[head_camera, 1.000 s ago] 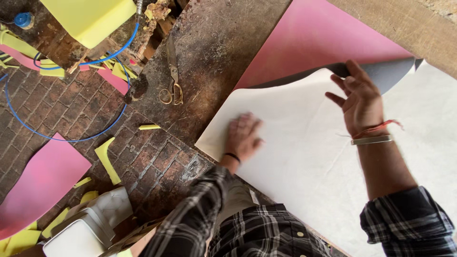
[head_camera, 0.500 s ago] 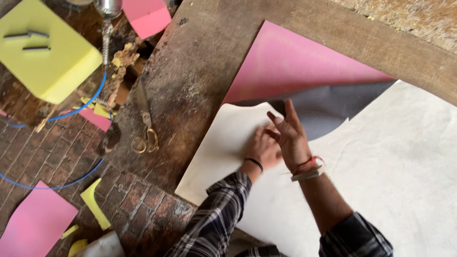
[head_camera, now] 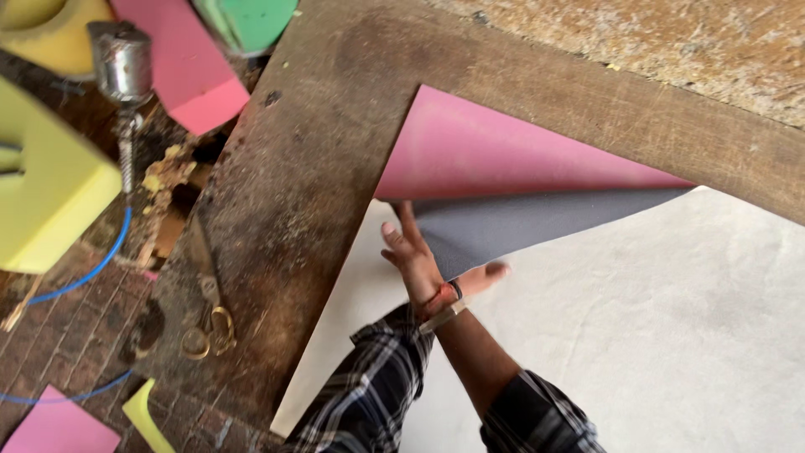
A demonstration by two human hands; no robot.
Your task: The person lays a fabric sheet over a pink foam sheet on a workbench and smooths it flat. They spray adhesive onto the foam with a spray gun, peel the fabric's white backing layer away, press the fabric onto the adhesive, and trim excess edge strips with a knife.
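On a worn wooden bench [head_camera: 285, 193] above brick floor [head_camera: 59, 335], both flat, unclenched hands, right hand [head_camera: 415, 260] crossing left hand [head_camera: 480, 275], press the white sheet [head_camera: 654, 335] just below the pink-and-grey folded sheet [head_camera: 503, 168].

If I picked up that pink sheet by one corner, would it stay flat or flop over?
It would probably flop. The pink sheet already curls over on itself, showing its grey underside, so it looks soft and bendy. It seems thin and likely light for its size. Lying on the rough wooden table, it probably would not slide easily.

Both forearms cross at the wrists, right hand [head_camera: 408, 252] flat, left hand [head_camera: 482, 275] mostly hidden.
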